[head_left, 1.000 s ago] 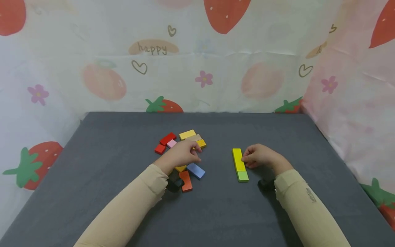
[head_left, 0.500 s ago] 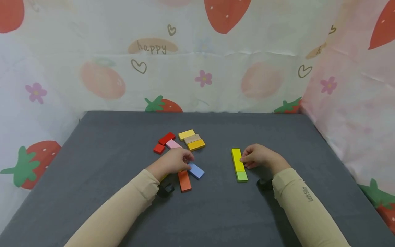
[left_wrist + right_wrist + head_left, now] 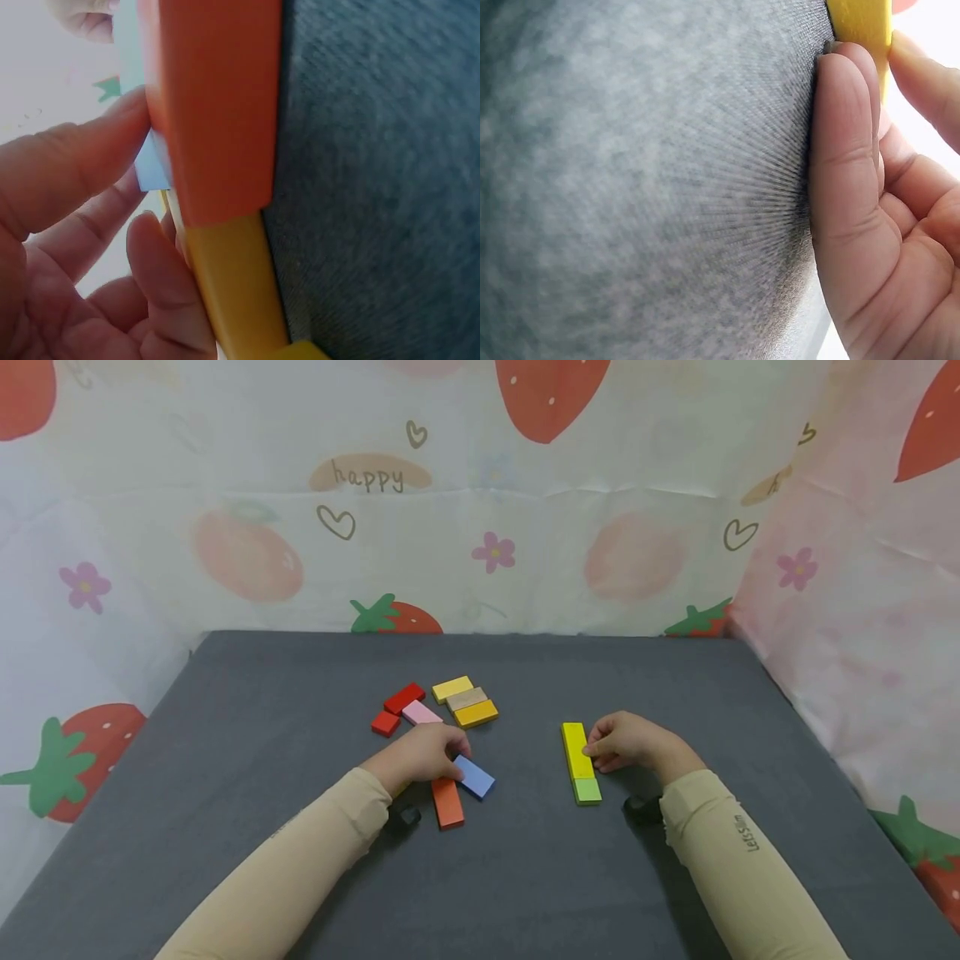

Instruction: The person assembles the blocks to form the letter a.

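In the head view my left hand [image 3: 422, 753] is over the near part of a pile of coloured wooden blocks. Its thumb and a finger pinch the left end of a blue block [image 3: 476, 777], which lies flat. An orange block [image 3: 447, 803] lies just nearer, and in the left wrist view a mustard block [image 3: 236, 277] adjoins that orange block's end. At the right, a yellow block [image 3: 577, 750] has a shorter light green block [image 3: 587, 791] against its near end. My right hand [image 3: 633, 745] rests on the cloth, thumb touching the yellow block's right edge.
Beyond the left hand lie a red block [image 3: 404, 698], a shorter red block [image 3: 386, 723] and a pink block [image 3: 422, 713]. A pale yellow block [image 3: 452, 689], a tan block [image 3: 467, 698] and a golden block [image 3: 476, 714] sit side by side. Grey cloth [image 3: 525, 877] covers the table.
My left hand has come down and nearer from above the golden block to the blue block's end, uncovering the golden and pink blocks. The right hand stays by the yellow block.
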A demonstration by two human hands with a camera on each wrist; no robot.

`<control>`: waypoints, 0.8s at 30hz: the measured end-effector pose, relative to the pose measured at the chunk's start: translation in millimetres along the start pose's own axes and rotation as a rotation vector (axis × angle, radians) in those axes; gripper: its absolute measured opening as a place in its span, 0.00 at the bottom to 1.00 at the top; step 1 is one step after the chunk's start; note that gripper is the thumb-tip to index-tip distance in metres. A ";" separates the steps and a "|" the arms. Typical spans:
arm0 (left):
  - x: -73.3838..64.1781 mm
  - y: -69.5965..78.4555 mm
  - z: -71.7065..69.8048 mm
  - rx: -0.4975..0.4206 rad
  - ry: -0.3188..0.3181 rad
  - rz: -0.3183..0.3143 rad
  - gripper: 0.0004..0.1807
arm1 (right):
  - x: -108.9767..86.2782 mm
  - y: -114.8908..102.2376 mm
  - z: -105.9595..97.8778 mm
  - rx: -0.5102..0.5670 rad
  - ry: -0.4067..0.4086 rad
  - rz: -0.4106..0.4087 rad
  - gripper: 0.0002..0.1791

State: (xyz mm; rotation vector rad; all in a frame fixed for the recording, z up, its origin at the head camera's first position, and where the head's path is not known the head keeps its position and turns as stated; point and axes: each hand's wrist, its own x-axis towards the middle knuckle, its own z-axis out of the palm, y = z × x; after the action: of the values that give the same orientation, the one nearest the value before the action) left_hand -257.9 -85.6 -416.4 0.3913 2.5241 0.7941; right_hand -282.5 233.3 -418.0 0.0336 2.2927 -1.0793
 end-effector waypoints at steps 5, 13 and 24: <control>0.6 -0.5 -0.5 -0.010 -0.019 0.015 0.09 | 0.0 0.8 0.0 0.003 -0.001 -0.001 0.07; 6.5 5.1 -11.6 -0.036 -0.070 0.011 0.05 | 0.9 2.4 -1.9 0.007 0.001 -0.015 0.07; 32.4 31.2 -14.9 -0.224 0.011 0.010 0.08 | 2.3 2.1 0.0 0.004 0.006 -0.006 0.07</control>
State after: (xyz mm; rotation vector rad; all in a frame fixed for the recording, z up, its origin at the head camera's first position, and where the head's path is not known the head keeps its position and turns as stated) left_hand -289.1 -55.0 -398.1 0.3240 2.4104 1.0724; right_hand -283.8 234.2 -420.7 0.0321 2.2974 -1.0879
